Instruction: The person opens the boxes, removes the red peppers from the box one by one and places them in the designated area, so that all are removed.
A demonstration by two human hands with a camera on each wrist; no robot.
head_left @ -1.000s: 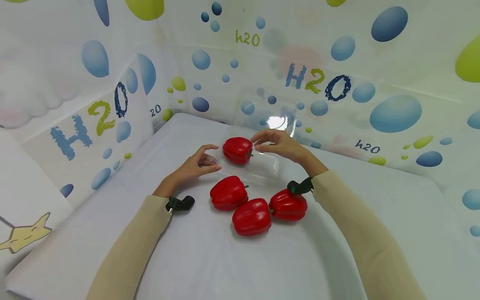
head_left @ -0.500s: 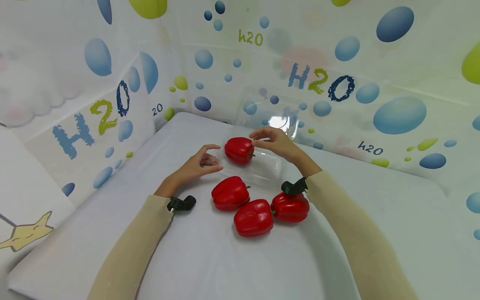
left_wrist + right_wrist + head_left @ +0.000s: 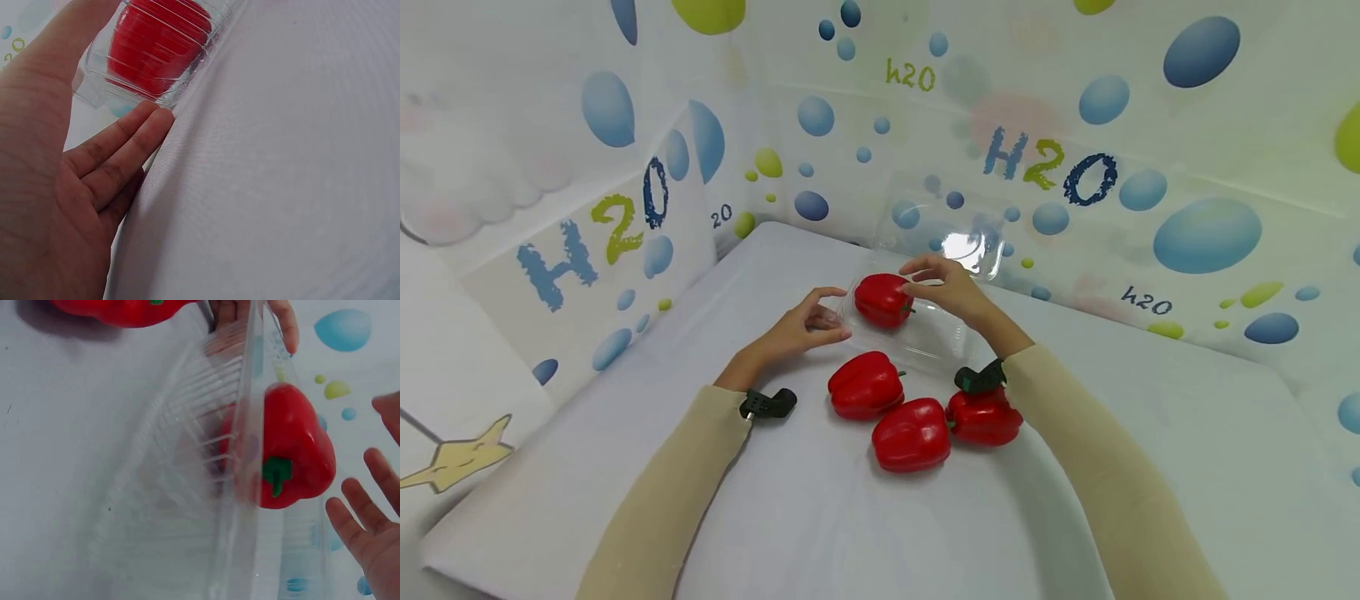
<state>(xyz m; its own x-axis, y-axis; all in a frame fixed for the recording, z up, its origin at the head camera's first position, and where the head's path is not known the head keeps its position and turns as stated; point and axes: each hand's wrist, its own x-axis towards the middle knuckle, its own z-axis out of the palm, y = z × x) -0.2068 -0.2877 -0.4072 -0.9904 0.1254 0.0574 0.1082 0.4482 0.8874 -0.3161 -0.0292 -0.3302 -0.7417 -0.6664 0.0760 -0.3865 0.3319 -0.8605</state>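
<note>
A red bell pepper with a green stem sits in the left part of a clear plastic container, its hinged lid raised behind it. My left hand holds the container's left end between thumb and fingers; in the left wrist view, fingertips meet the lower edge of its ribbed end. Over the container, my right hand overlaps the pepper's right edge in the head view. The right wrist view shows that hand's fingers spread and apart from the pepper.
On the white-covered table, three more red bell peppers lie in front of the container: one at left, one nearest me and one at right, below my right wrist. A patterned sheet hangs behind.
The whole scene shifts slightly right in the head view. Relative to the pepper in the container, my right hand comes a little left. My left hand stays at the container's left end.
</note>
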